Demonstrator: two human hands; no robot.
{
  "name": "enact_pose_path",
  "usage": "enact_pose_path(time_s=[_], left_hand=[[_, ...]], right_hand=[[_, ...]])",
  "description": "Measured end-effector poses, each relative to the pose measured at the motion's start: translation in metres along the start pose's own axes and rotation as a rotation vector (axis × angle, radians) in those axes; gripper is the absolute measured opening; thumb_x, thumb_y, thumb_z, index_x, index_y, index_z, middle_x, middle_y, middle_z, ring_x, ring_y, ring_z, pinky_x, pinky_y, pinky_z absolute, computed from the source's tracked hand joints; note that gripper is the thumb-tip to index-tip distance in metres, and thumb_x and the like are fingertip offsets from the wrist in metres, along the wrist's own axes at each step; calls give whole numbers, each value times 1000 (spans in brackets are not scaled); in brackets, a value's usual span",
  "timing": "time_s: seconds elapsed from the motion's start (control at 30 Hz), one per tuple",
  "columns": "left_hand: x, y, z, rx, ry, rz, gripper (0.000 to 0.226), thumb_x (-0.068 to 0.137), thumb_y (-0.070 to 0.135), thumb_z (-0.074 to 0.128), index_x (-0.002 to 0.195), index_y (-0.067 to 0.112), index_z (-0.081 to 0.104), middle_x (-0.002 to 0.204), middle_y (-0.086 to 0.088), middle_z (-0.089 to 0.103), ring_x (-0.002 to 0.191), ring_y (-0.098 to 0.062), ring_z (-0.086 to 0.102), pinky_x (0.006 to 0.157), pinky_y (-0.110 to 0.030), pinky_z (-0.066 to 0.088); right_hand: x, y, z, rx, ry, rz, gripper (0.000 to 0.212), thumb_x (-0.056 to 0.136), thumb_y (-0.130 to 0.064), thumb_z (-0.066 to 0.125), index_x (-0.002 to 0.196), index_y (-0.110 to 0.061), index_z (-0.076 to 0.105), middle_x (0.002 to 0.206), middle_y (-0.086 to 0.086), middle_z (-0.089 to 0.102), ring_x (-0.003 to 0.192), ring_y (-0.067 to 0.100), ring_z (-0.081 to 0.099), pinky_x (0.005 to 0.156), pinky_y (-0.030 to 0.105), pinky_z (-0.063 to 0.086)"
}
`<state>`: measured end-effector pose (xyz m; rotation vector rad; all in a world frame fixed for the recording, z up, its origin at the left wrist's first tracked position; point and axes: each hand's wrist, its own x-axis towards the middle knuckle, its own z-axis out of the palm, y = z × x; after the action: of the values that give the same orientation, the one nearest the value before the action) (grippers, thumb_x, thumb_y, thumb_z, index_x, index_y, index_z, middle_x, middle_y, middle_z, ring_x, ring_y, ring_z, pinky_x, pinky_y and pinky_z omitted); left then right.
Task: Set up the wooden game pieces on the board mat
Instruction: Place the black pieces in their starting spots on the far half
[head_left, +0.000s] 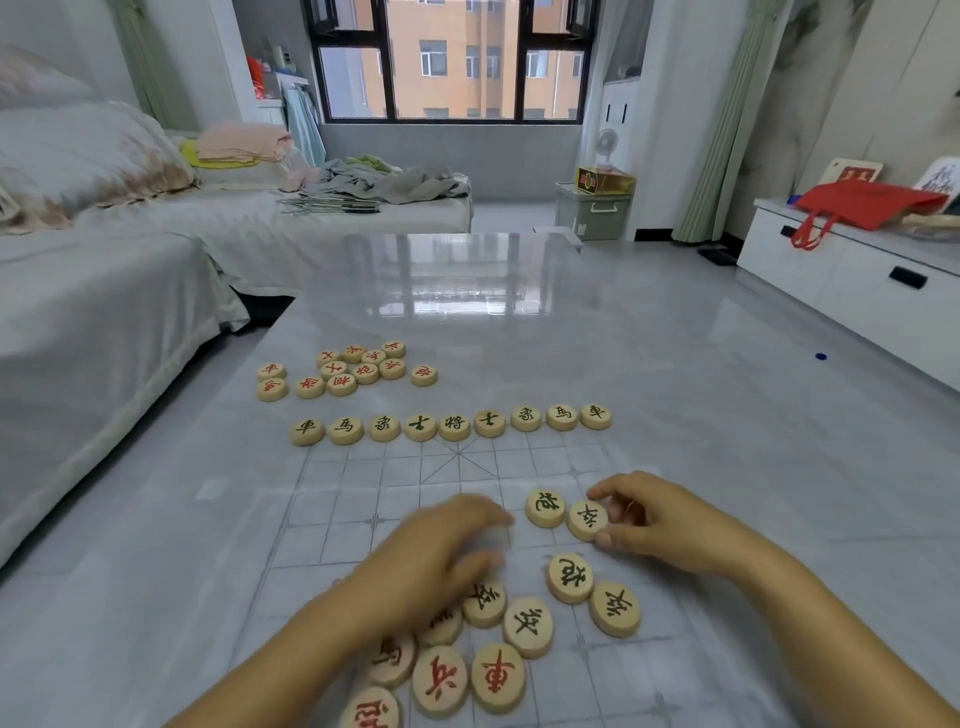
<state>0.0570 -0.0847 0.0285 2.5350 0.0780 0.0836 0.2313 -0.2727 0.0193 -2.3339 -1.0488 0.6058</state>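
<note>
A clear board mat (363, 493) with a printed grid lies on the grey table. Along its far edge stands a row of several dark-lettered wooden pieces (452, 426). My right hand (654, 519) pinches one dark-lettered piece (587, 519) flat on the mat, beside another dark-lettered piece (544, 507). My left hand (441, 545) hovers blurred over the mat's middle with fingers curled down; whether it holds a piece is hidden. A loose heap of red- and dark-lettered pieces (493, 649) lies near me, partly under my left forearm.
A cluster of red-lettered pieces (348, 371) sits on the table beyond the mat, at the left. A bed (104, 312) runs along the table's left side. A white cabinet (857, 280) with a red bag stands at the right.
</note>
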Motion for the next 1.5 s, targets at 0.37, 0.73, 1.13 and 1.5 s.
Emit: enact_pose_path(time_s=[0.37,0.73,1.13,1.5], left_hand=[[58,-15,5,166,-24,-16,36,82,22,64,117,17,58,121,-1,55,111,-17,49,94,-29,40],[-13,-94,-32,-89,323,-425,53,72,19,76,120,21,53,104,2,51,91,-11,49,77,-18,35],[-14,-101,-21,-191,493,-392,29,74,18,74,97,24,58,100,5,54,85,2,50,68,-1,37],[8,-91,-29,-49,374,-571,50,67,34,79,108,22,53,100,-1,49,94,-19,52,85,-34,46]], right_hand=[[-26,-36,7,-125,13,-63,30,76,-44,67,97,-28,53,95,-13,51,83,5,51,73,21,44],[4,-38,-3,-184,279,21,31,82,-44,60,109,-33,51,84,-14,44,82,11,51,68,26,40],[46,3,-5,92,94,51,25,85,-31,62,106,-39,53,80,0,55,70,13,51,65,25,40],[48,4,1,141,150,75,38,79,-33,69,111,-35,49,77,1,54,69,14,51,65,26,39]])
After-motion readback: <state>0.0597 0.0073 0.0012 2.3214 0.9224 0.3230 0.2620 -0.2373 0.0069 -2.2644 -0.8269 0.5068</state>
